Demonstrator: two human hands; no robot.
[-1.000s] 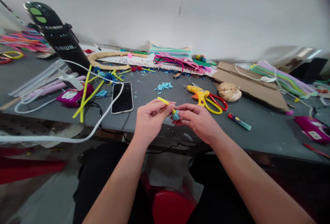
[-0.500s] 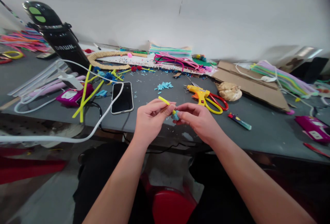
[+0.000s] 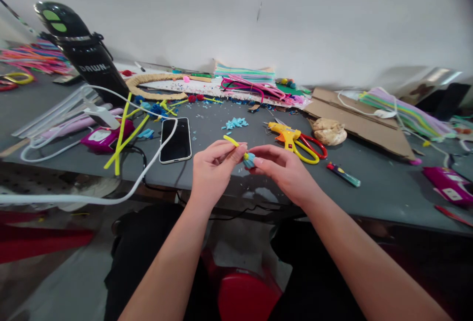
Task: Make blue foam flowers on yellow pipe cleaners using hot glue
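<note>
Between thumb and fingers, my left hand (image 3: 213, 168) pinches a yellow pipe cleaner (image 3: 231, 140) whose free end sticks out up and to the left. At its other end sits a light blue pipe-cleaner flower head (image 3: 249, 160). The fingers of my right hand (image 3: 283, 167) are closed on that blue head from the right, partly covering it. Both hands are held above the table's front edge. Beyond them lies a small heap of cut light blue pieces (image 3: 235, 123).
A yellow glue gun (image 3: 286, 133) and red-and-yellow-handled scissors (image 3: 308, 151) lie right of centre, near a lighter (image 3: 343, 174). Left are a phone (image 3: 176, 140), a white cable (image 3: 148, 166), yellow pipe cleaners (image 3: 121, 139) and a black bottle (image 3: 86, 57). Cardboard (image 3: 362, 121) lies at right.
The blue head has turned and shows more between my hands. My left hand has shifted slightly left, and the yellow stem's free end has moved up and left with it.
</note>
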